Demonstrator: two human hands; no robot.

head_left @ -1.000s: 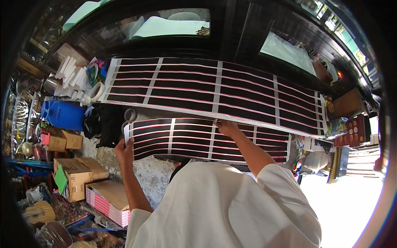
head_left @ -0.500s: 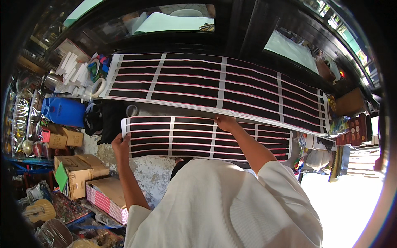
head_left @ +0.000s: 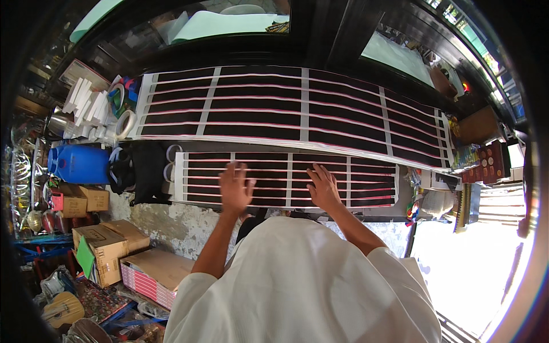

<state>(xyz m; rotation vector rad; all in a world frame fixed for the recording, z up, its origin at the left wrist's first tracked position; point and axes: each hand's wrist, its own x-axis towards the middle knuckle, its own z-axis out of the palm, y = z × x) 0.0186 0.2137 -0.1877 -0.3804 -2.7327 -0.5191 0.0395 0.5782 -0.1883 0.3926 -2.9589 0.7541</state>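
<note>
Before me lies a long printed sheet [head_left: 263,186] with black panels divided by white and thin red lines. My left hand [head_left: 235,187] is over its left half with fingers spread, slightly blurred. Over the right half is my right hand [head_left: 323,186], its fingers apart and palm down. Neither hand grips anything; whether the palms touch the sheet, I cannot tell. Just beyond it, a larger stack of similar black-panelled sheets [head_left: 257,108] stretches across the bench, its white edges layered at the front.
Tape rolls [head_left: 125,124] and a blue plastic jug [head_left: 80,164] stand left of the sheets, beside a black bag [head_left: 150,171]. Cardboard boxes [head_left: 108,251] sit lower left near a small guitar-shaped item [head_left: 63,308]. Dark-framed glass panes [head_left: 229,26] rise behind the bench.
Both hands have let go of the near sheet's edges and now spread over its surface. My left hand moved right and inward; the sheet lies flatter.
</note>
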